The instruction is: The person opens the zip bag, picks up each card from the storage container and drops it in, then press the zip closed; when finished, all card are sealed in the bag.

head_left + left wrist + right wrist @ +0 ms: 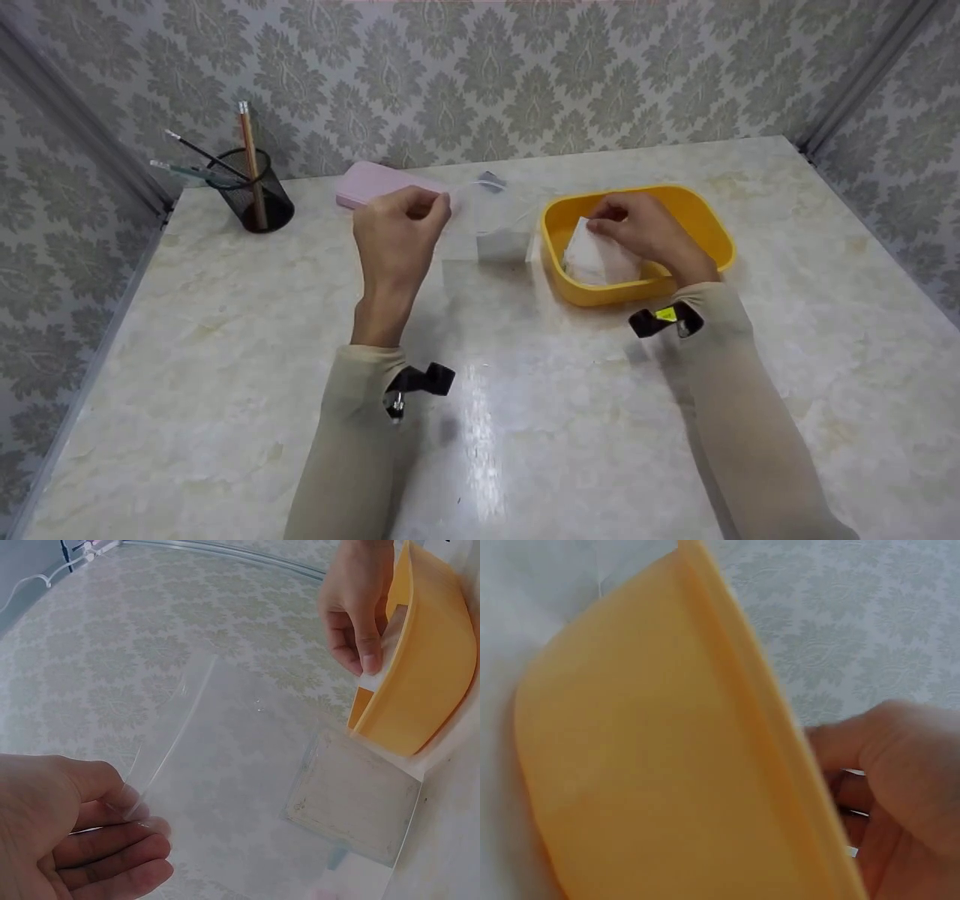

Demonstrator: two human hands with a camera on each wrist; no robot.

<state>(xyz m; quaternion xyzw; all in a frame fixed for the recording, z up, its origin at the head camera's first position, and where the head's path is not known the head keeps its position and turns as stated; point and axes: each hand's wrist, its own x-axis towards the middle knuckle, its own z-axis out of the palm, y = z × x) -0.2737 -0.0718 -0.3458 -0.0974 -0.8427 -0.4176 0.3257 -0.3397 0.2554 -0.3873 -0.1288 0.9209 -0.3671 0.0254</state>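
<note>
My left hand (437, 204) is raised over the table and pinches the top edge of a clear plastic bag (491, 236), which hangs down to the tabletop. In the left wrist view the thumb and fingers (127, 810) hold the clear plastic bag (247, 765) by one edge. My right hand (609, 219) reaches into a yellow tub (712, 225) and pinches the top of a white packet (592, 262). The left wrist view shows the right hand (358, 630) on the white packet (375, 679) at the tub's rim (431, 667). The right wrist view shows mostly the yellow tub (652, 757) wall, with the right hand (900, 787) behind it.
A black mesh pen holder (259, 195) with pencils stands at the back left of the marble table (225, 337). A pink case (371, 186) lies behind my left hand, with a small clip and thin cable (491, 181) beside it. Patterned walls close in three sides.
</note>
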